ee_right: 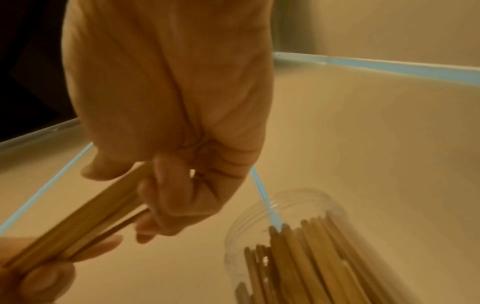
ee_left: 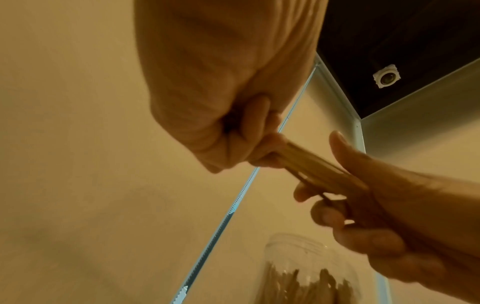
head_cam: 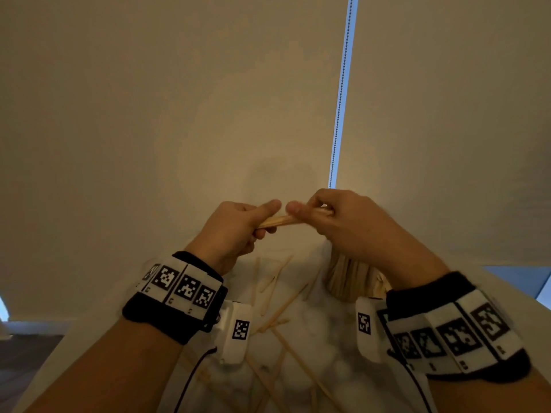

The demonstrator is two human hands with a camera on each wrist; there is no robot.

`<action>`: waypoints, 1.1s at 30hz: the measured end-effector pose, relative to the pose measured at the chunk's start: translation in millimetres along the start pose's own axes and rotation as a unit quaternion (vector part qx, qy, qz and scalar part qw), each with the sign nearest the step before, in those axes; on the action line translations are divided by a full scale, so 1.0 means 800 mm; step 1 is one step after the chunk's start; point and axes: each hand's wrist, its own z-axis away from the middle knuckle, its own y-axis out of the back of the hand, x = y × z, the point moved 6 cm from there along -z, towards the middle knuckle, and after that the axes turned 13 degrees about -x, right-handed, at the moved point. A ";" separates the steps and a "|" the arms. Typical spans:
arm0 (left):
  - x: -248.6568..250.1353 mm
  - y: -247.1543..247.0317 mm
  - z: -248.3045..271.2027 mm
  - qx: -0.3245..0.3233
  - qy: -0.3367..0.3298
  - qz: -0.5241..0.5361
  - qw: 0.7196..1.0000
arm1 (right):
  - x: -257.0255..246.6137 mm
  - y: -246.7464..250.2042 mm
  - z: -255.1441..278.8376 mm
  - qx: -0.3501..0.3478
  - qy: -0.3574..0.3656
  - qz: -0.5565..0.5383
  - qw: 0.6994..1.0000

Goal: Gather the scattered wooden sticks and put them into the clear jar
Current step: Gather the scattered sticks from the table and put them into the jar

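Hands meeting at chest height, left hand (head_cam: 235, 231) and right hand (head_cam: 343, 225) both clenching one bundle (head_cam: 275, 220) of sticks, thumbs nearly touching. Jar (ee_right: 298, 236) standing just below the right hand, part-filled. More loose sticks (head_cam: 280, 311) lying beneath the wrists. Squaring the bundle; next, probably tipping it upright over the jar mouth.

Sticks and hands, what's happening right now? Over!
Both hands, left hand and right hand, grip one stick bundle above the table. Clear jar already part full. Loose sticks still scattered below.
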 end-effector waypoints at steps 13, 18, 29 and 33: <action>-0.001 -0.073 0.002 -0.050 0.004 0.161 0.986 | 0.048 0.108 0.036 0.176 -0.041 -0.069 0.981; -0.017 -0.093 -0.017 -0.084 0.052 -0.002 0.995 | 0.094 0.139 0.045 0.245 -0.116 -0.017 0.962; -0.003 -0.148 -0.097 -0.185 0.023 -0.182 0.965 | 0.053 0.133 -0.033 0.103 -0.090 0.160 0.978; -0.006 -0.146 -0.097 -0.190 0.029 -0.189 0.963 | 0.059 0.124 -0.046 0.042 -0.104 0.214 0.970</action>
